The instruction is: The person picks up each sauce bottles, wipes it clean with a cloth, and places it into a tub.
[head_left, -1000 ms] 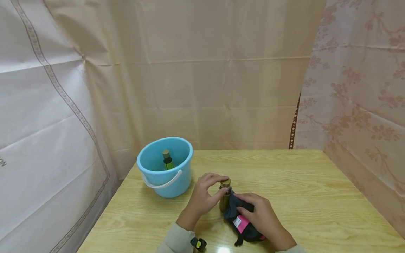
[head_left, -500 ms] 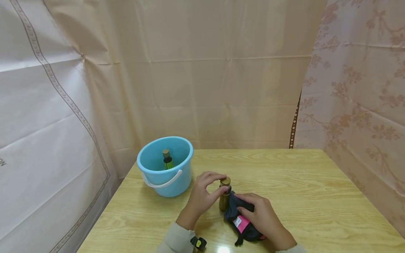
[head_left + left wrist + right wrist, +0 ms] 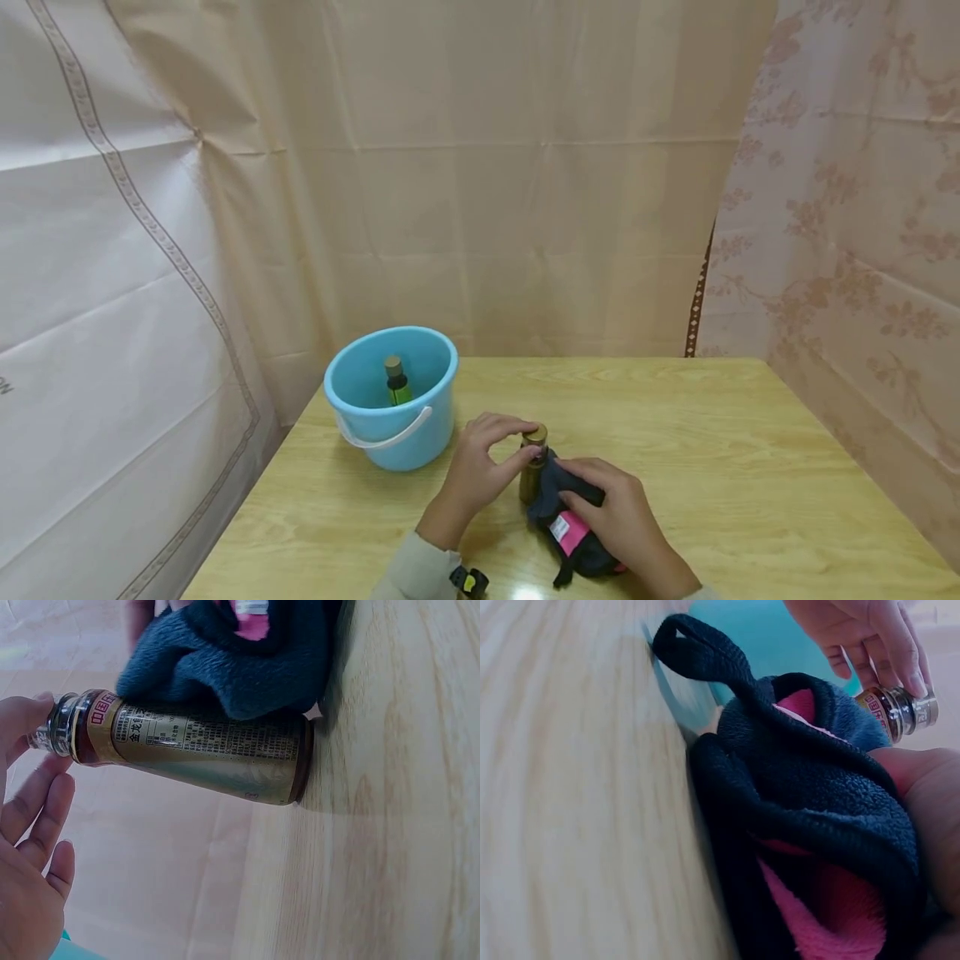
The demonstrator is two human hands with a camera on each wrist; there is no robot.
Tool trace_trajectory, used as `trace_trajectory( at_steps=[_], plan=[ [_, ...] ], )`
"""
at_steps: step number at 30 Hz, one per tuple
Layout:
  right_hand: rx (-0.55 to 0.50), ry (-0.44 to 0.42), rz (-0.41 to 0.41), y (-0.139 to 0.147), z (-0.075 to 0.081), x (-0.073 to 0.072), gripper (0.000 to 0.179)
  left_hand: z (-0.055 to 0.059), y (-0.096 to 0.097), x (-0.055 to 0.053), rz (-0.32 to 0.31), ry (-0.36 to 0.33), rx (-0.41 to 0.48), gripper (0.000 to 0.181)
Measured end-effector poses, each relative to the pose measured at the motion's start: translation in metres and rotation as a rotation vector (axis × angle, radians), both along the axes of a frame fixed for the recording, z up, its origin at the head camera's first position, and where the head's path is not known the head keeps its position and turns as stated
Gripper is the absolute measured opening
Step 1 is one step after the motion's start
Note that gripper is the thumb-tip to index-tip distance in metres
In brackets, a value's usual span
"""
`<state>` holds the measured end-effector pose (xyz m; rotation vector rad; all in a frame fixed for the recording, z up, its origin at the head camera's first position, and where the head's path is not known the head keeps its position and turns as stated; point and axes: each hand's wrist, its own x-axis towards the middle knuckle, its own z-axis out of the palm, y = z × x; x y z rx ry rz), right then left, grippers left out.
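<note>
A glass bottle with a gold label stands upright on the table. My left hand holds it by the neck and gold cap, thumb at the neck and a fingertip on the cap. My right hand grips a dark blue cleaning cloth with black edging, a pink side and a white tag. The bunched cloth lies against the bottle's right side, covering part of its label. In the right wrist view, the cloth's black hanging loop and pink folds show close up.
A light blue bucket with a white handle stands to the left. Inside it is a dark bottle with a green label. The wooden table meets a beige curtain behind, with sheets hanging on both sides.
The cloth's edge has shifted slightly left against the bottle, with the right hand's grip kept. The left hand keeps its place at the bottle's top.
</note>
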<state>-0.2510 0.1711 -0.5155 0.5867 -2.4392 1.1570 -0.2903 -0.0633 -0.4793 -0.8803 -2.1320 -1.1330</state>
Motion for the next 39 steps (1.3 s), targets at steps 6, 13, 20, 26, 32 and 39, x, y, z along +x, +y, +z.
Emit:
trace_trajectory(
  at_steps=[6,13,20,26,32,39],
  plan=[
    [-0.046,0.108,0.009,-0.0065,0.0000,0.0006,0.051,0.0000,-0.0035,0.0015,0.009,0.000,0.002,0.028],
    [-0.110,0.174,0.029,-0.0081,0.0022,0.0027,0.050,-0.0013,-0.0048,0.0053,0.021,-0.030,-0.008,0.027],
    [-0.174,0.216,0.038,-0.0096,0.0055,0.0034,0.053,-0.0024,-0.0031,0.0044,0.021,-0.018,-0.006,0.026],
    [-0.191,0.271,0.040,-0.0091,0.0043,0.0018,0.054,-0.0026,-0.0017,0.0031,0.015,-0.027,-0.005,0.026],
    [-0.172,0.209,0.033,-0.0072,0.0054,0.0037,0.051,-0.0028,0.0004,0.0022,0.003,-0.033,-0.005,0.026],
    [-0.146,0.182,0.037,-0.0050,0.0021,0.0003,0.049,-0.0018,0.0013,0.0016,-0.001,-0.029,0.000,0.026]
  ],
)
